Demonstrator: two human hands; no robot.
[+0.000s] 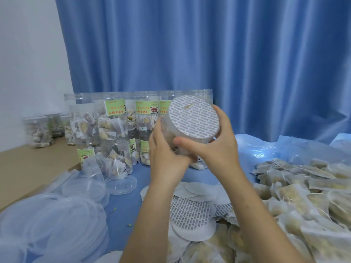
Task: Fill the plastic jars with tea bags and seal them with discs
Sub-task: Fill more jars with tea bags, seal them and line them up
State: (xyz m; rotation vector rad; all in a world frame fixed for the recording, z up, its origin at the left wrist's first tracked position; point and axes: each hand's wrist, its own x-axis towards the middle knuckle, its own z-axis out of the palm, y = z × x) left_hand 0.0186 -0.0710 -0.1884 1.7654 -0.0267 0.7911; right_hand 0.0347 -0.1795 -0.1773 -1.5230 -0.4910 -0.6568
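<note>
Both hands hold a clear plastic jar [169,128] up above the table, its mouth tilted toward me. A round white sealing disc [194,118] with grey print covers the mouth; a small tan scrap lies on it. My left hand [165,149] grips the jar's body from the left and below. My right hand [214,143] grips the rim end, thumb along the disc's lower edge, fingers curled round the right side. Loose discs [190,213] lie heaped on the blue cloth below. Tea bags [296,194] are piled on the right.
Filled, labelled jars [112,126] stand stacked at the back left, more small jars [41,130] further left. Clear plastic lids [57,211] are heaped at the front left. A blue curtain [228,54] hangs behind; a blue plastic sheet [266,149] lies crumpled at the right rear.
</note>
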